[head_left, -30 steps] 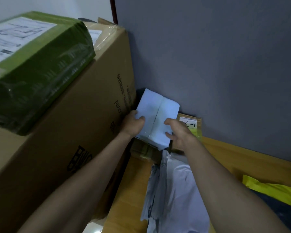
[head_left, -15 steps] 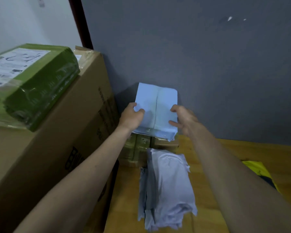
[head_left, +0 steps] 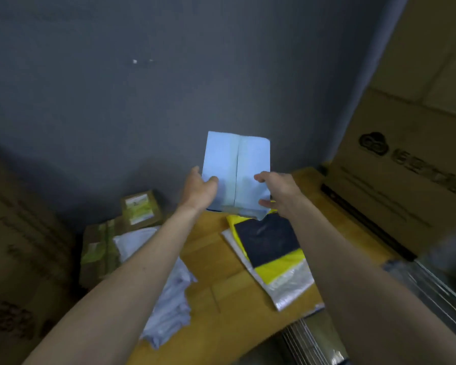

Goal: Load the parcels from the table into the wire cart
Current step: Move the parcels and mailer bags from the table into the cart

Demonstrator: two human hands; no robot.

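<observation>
While we hold the pale blue parcel (head_left: 236, 171) clear above the bench (head_left: 216, 262), both hands share the load: our left hand (head_left: 199, 191) clasps the lower left edge with the thumb laid over the front face, and our right hand (head_left: 277, 191) takes the lower right edge, fingers curled round its side. Each grip is closed on the parcel, probably because its soft wrapping would sag or twist if only one hand carried it.

We keep it upright, its seam running top to bottom, which likely lets it pass over what lies on the bench. Below it lies a yellow and black mailer (head_left: 269, 246) on a clear bubble bag (head_left: 290, 288). To the left, a crumpled white bag (head_left: 166, 293) rests beside two taped brown boxes (head_left: 111, 233) pushed against the grey wall (head_left: 169, 88). Large cartons (head_left: 411, 154) stand at the right and at the left, hemming in the space.

At the lower right we see blurred metal bars (head_left: 437, 291), which we judge to be the wire cart, though it is too smeared to be sure. If so, the parcel has yet to swing right and down into it.
</observation>
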